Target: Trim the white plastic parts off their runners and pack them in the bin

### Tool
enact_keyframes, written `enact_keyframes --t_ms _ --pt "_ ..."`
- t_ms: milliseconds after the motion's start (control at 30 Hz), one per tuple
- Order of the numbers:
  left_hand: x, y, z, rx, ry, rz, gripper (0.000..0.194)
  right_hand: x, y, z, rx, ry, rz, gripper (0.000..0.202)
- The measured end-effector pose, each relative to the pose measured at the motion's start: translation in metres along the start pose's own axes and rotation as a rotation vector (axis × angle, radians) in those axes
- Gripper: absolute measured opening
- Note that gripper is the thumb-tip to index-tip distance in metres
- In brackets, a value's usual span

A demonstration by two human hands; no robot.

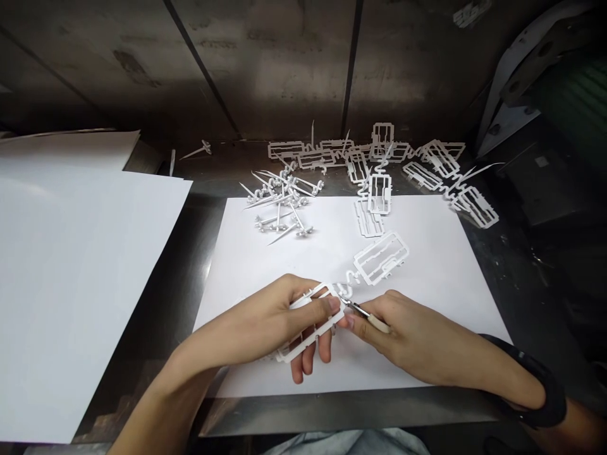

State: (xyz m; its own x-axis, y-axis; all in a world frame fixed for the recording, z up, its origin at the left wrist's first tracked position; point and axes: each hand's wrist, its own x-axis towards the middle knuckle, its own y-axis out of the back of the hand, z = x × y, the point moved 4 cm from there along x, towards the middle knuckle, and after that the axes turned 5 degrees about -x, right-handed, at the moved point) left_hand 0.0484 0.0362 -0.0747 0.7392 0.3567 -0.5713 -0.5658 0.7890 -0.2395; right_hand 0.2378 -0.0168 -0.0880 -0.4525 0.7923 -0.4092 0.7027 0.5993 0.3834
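Note:
My left hand point(289, 316) holds a white rectangular plastic frame point(310, 338) tilted above the white sheet, its thumb pressed on the frame's right end. My right hand point(396, 332) is closed round small cutters with cream handles point(378, 323). The metal jaws of the cutters touch the curved white runner at the held frame's upper right corner. That runner leads up to a second white frame point(382, 258), which hangs over or rests on the sheet. Whether the jaws have cut through the runner, I cannot tell.
A pile of white plastic stems point(279, 202) lies on the sheet point(427, 234) at its back left. Several joined white frames point(379, 194) spread along the back and right. Larger white sheets point(85, 253) cover the left side. A dark metal wall point(284, 63) stands behind.

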Motion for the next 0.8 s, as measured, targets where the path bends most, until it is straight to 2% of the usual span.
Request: enact_keyframes --t_ms 467,633,733,800 --pt "-0.001 0.0 0.001 0.028 -0.029 0.007 0.044 -0.008 -0.001 0.004 -0.255 -0.091 0.088 0.056" --pt "-0.008 0.001 0.01 0.112 -0.146 0.006 0.036 -0.022 0.013 -0.005 -0.24 -0.099 0.093 0.058" --pt "-0.012 0.0 0.015 0.05 -0.284 -0.019 0.042 -0.025 0.027 -0.014 -0.189 -0.023 0.196 0.051" --pt "-0.012 -0.002 0.015 -0.063 -0.359 -0.071 0.052 -0.019 0.038 -0.014 -0.175 0.052 0.381 0.039"
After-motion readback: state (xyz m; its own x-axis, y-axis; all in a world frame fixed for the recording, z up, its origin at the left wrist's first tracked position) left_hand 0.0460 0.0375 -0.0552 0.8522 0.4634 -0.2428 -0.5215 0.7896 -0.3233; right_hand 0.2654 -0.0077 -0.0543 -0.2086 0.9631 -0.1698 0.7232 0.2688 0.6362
